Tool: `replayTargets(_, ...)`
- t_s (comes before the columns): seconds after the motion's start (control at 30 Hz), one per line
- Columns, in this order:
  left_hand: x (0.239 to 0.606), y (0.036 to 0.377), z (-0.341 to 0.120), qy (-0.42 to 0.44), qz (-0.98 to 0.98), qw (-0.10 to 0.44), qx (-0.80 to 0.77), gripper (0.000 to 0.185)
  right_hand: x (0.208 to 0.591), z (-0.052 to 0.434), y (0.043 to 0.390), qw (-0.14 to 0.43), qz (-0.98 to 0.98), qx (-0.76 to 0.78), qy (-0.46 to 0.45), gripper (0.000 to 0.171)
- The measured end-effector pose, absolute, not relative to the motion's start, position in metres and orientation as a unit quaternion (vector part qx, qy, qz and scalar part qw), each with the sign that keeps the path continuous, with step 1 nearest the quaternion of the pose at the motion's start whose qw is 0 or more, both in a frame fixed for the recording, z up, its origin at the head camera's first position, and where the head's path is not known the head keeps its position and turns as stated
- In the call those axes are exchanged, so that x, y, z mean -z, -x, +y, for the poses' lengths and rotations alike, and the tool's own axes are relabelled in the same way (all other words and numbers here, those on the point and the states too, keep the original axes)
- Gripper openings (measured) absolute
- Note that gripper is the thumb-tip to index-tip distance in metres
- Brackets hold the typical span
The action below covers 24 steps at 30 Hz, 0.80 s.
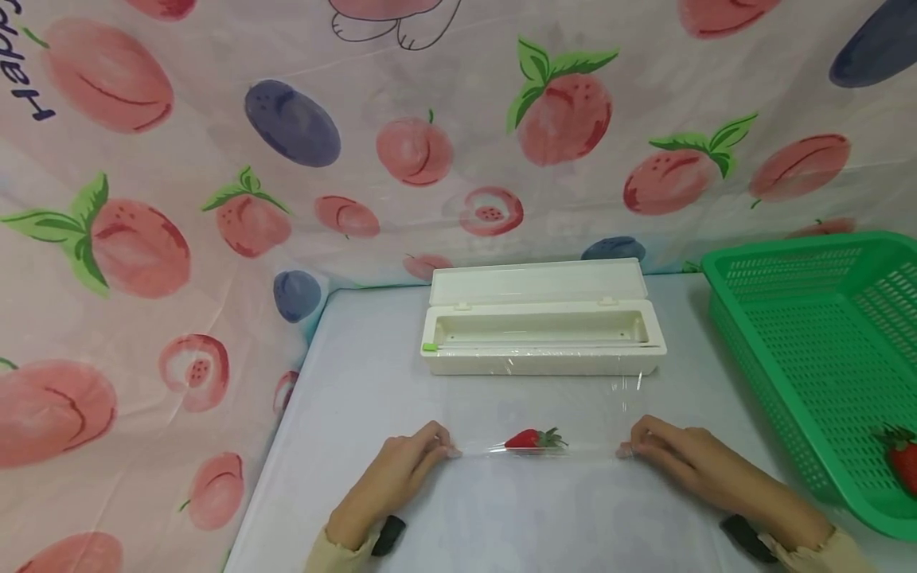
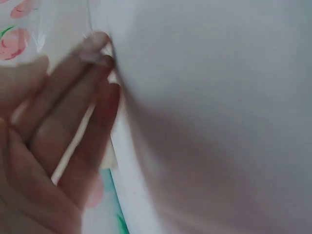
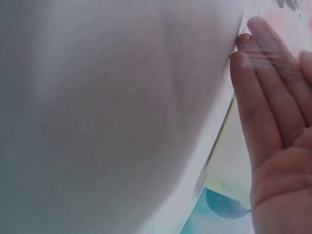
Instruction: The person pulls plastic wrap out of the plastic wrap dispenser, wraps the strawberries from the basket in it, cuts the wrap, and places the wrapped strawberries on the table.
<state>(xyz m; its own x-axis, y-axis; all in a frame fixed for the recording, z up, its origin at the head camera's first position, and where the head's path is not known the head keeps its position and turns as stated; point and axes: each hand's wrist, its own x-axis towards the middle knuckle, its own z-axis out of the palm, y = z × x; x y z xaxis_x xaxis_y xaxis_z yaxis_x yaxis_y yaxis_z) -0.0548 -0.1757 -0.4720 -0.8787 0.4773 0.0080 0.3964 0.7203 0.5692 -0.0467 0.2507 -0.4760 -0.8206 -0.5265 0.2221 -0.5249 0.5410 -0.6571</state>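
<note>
A sheet of clear cling film (image 1: 487,414) stretches toward me from a white dispenser box (image 1: 544,364) with its lid up. My left hand (image 1: 401,469) pinches the near left corner of the film between thumb and fingers. At the near right corner my right hand (image 1: 688,458) holds it the same way. Between the hands lies a red strawberry (image 1: 523,439) with green leaves, at the film's near edge; whether it is over or under the film I cannot tell. In the right wrist view, film crosses the fingers (image 3: 265,58).
A green plastic basket (image 1: 759,374) stands at the right, with another strawberry (image 1: 904,465) inside. Behind the white table (image 1: 344,382) hangs a fruit-printed cloth (image 1: 401,79), which also covers the left side. A small green piece (image 1: 430,347) sits on the box's left end.
</note>
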Motion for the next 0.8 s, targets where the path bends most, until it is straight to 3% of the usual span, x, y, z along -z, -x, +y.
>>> replayTargets(0.4, 0.462, 0.066, -0.158, -0.137, 0.943, 0.067, -0.296, 0.009, 0.471, 0.244, 0.054, 0.027, 0.903, 0.386, 0.189, 0.009)
replayTargets(0.63, 0.459, 0.075, -0.147, -0.130, 0.952, 0.040, -0.274, 0.010, 0.471, 0.239, 0.061, 0.031, 0.906, 0.388, 0.169, 0.007)
replayTargets(0.8, 0.458, 0.080, -0.142, -0.106, 0.950, 0.057, -0.289, 0.011, 0.469, 0.235, 0.064, 0.053, 0.900, 0.408, 0.146, 0.008)
